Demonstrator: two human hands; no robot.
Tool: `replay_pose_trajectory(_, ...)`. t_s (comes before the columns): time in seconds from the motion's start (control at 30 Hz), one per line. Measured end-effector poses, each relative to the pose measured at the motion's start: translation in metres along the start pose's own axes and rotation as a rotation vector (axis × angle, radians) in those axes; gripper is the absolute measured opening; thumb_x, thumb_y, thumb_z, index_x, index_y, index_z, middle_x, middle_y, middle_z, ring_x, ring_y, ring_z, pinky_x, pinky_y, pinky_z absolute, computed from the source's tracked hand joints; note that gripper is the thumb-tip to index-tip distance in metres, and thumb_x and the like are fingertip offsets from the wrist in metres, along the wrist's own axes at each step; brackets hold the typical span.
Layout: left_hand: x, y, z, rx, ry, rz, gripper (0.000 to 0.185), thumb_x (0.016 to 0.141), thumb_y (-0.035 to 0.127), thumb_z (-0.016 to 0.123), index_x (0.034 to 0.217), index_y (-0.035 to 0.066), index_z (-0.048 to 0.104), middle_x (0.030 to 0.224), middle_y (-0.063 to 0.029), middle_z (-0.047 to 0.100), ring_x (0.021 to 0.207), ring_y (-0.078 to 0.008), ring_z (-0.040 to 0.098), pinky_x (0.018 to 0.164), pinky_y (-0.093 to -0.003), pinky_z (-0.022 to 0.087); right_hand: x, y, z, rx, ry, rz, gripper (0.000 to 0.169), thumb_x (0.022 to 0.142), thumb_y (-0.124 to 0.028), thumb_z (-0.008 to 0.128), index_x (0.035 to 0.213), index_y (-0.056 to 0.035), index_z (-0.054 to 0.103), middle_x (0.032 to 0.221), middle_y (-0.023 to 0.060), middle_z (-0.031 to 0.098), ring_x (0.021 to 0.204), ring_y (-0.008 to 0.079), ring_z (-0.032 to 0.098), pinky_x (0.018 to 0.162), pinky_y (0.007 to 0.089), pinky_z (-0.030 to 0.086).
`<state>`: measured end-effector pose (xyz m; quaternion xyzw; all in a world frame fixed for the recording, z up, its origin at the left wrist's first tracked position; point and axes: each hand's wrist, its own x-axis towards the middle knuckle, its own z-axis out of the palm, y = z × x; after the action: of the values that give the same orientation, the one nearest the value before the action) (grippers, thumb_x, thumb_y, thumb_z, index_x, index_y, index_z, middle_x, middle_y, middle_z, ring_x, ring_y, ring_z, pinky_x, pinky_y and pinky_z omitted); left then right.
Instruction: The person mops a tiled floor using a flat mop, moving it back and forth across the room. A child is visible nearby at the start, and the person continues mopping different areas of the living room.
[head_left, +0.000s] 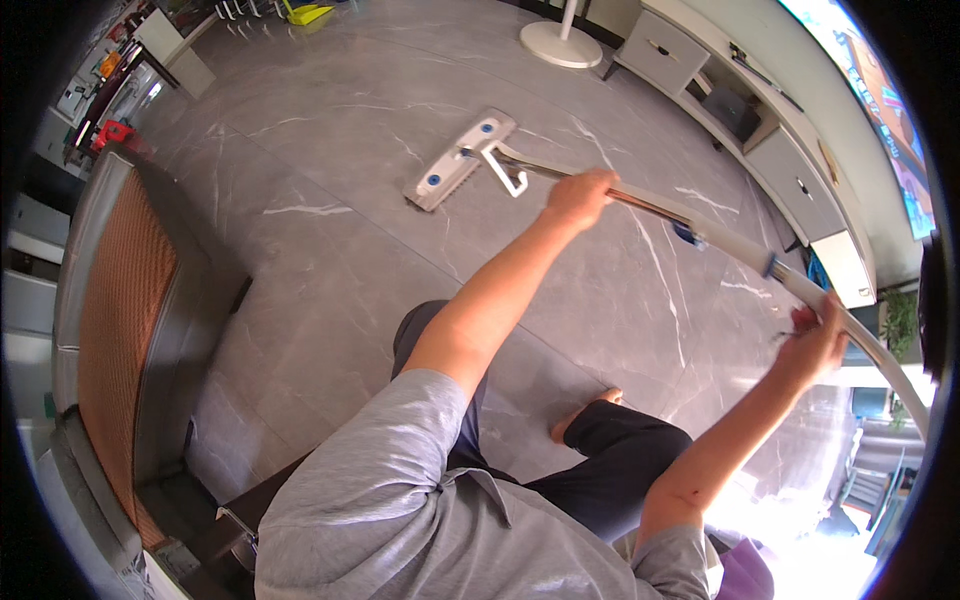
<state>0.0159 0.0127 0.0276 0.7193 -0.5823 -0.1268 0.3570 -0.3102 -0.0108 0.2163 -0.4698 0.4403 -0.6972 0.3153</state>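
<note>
A flat mop runs across the upper right of the head view. Its rectangular head (459, 159) lies on the grey marble-look floor tiles (330, 247), and a white hook-shaped plastic part (504, 171) sits near the joint. My left hand (583, 199) is closed around the lower part of the mop's pole (731, 246), close to the mop head. Farther up, beyond a blue clip and collar, my right hand (814, 341) grips the same pole; it is slightly blurred. The pole's upper end reaches the right rim of the picture.
A sofa with a brown woven cover (127, 300) stands at the left. A low TV cabinet (795, 176) runs along the right wall under a lit screen (874, 97). The round white base (561, 43) of a stand is at the top, with a yellow dustpan (309, 13) farther left.
</note>
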Motion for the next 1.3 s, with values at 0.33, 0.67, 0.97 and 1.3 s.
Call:
replay_pose_trajectory(0.33, -0.034, -0.129, -0.1, 0.241, 0.148, -0.519, 0.054, 0.086, 0.022, 0.068, 0.132, 0.008, 0.043, 0.138, -0.0155, 0.043, 0.123, -0.0351, 0.051, 0.098, -0.0428, 0.046, -0.115, 0.055, 0.134, 0.331, -0.495, 0.408, 0.024, 0.086, -0.014, 0.067, 0.103, 0.0017, 0.06, 0.078, 0.0086, 0.064, 0.059, 0.0152, 0.062, 0.054, 0.0281, 0.055)
replay_pose_trajectory(0.67, -0.064, -0.157, -0.151, 0.272, -0.038, -0.603, 0.054, 0.084, 0.01, 0.062, 0.136, 0.016, 0.05, 0.132, -0.0171, 0.052, 0.124, -0.0347, 0.049, 0.099, -0.0403, 0.044, -0.214, 0.101, 0.173, 0.282, -0.879, 0.984, 0.054, 0.09, -0.038, 0.066, 0.126, -0.0004, 0.053, 0.102, 0.0084, 0.056, 0.065, 0.0133, 0.056, 0.061, 0.0296, 0.052)
replay_pose_trajectory(0.97, -0.063, -0.126, -0.141, 0.336, 0.065, -0.467, 0.058, 0.084, 0.01, 0.067, 0.138, 0.017, 0.048, 0.139, -0.0148, 0.048, 0.126, -0.0335, 0.048, 0.102, -0.0414, 0.044, -0.135, 0.061, 0.142, 0.386, -0.868, 0.742, 0.045, 0.096, -0.04, 0.056, 0.115, 0.001, 0.058, 0.096, 0.0107, 0.062, 0.068, 0.0142, 0.063, 0.056, 0.0258, 0.054)
replay_pose_trajectory(1.3, -0.034, -0.043, -0.041, 0.208, -0.15, -0.059, 0.028, 0.08, 0.018, 0.071, 0.102, 0.004, 0.061, 0.095, -0.0185, 0.065, 0.098, -0.038, 0.061, 0.081, -0.0476, 0.048, 0.025, 0.029, 0.002, 0.345, -0.362, 0.44, 0.039, 0.092, -0.039, 0.063, 0.099, -0.0006, 0.066, 0.096, 0.0236, 0.069, 0.05, 0.0105, 0.058, 0.041, 0.0182, 0.042)
